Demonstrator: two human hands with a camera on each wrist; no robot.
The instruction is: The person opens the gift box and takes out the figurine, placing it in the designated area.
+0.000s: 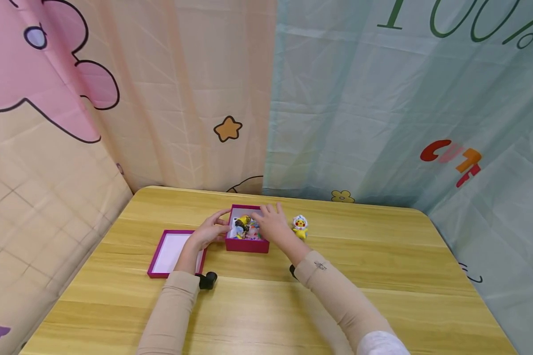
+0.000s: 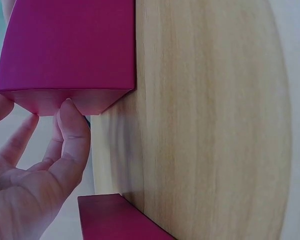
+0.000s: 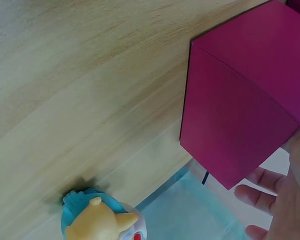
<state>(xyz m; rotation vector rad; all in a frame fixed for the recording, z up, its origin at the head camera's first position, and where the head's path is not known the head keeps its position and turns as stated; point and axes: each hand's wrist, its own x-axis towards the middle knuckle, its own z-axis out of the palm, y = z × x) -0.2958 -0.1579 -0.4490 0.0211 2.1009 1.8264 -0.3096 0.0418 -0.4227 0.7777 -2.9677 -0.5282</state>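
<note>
A magenta box [image 1: 247, 245] stands on the table, its top uncovered, with several small colourful toy figures [image 1: 243, 224] inside. My left hand [image 1: 210, 230] is at its left side; in the left wrist view the thumb [image 2: 72, 117] and fingertips touch the box wall [image 2: 70, 45]. Over the right rim is my right hand [image 1: 275, 228], some fingers outstretched beyond the wall and the thumb side reaching over the box. In the right wrist view the box [image 3: 240, 100] hides part of this hand [image 3: 295, 200], so what the thumb touches is unclear.
Left of the box lies its shallow magenta lid [image 1: 171, 251], white inside up, partly under my left wrist. A yellow figure in a white-and-blue hood [image 1: 300, 228] stands to the right of the box. Behind the wooden table [image 1: 364, 256] hangs a printed curtain [image 1: 337, 113].
</note>
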